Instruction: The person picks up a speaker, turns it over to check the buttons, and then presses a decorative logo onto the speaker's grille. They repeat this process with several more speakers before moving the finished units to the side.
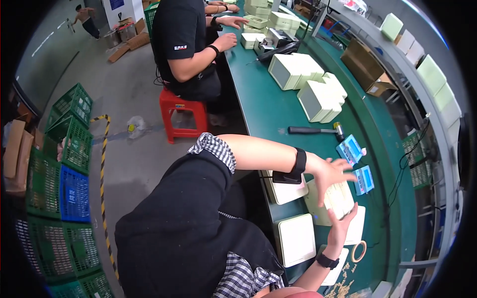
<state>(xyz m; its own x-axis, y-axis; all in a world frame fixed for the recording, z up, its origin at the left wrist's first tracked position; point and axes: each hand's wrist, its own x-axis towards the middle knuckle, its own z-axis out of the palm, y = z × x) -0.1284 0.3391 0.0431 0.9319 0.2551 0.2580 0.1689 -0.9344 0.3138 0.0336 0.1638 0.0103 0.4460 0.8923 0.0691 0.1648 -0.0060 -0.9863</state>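
A cream plastic housing (339, 199) is tilted up above the green bench, with ribs showing on its face. My left hand (329, 175) reaches over its far edge with fingers spread. At the near edge, my right hand (340, 229) grips the housing between thumb and fingers; part of the contact is hidden. Below and around it lie flat cream boxes, including a pale-topped one (297, 240) at the bench edge and another (288, 191) partly under my left wrist. A second cream part (314, 201) stands just left of the housing.
Beyond my hands are a mallet (315, 130), two blue devices (350, 150) and stacked cream boxes (320, 99). A tape ring (358, 251) and scattered beige bits (343, 285) lie near my right wrist. A co-worker sits on a red stool (183, 114). Green crates (47, 184) line the left.
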